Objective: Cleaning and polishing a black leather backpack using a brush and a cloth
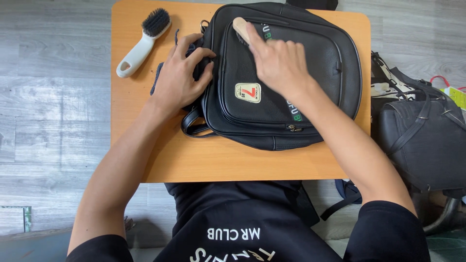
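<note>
A black leather backpack (286, 73) lies flat on a small orange table (218, 160), front pocket facing up, right under both hands. The right hand (279, 63) is closed around a small wooden brush (241, 29), whose pale handle end pokes out past the fingers toward the top of the bag; the bristle side presses on the front pocket. The left hand (182, 77) lies spread on the bag's left edge, fingers curled over the rim and pinning it down, with a dark cloth (158, 77) showing just under the palm. A small square patch (248, 92) sits on the pocket between the two hands, and a zip pull (292, 128) shows below the right wrist. A strap (194, 127) loops out beneath the left hand.

Beyond the left hand, at the far corner of the table, lies a second brush with a white handle (141, 43) and dark bristles, untouched. To the right of the right arm, off the table, stands another dark bag (422, 140) on the grey wooden floor (53, 97).
</note>
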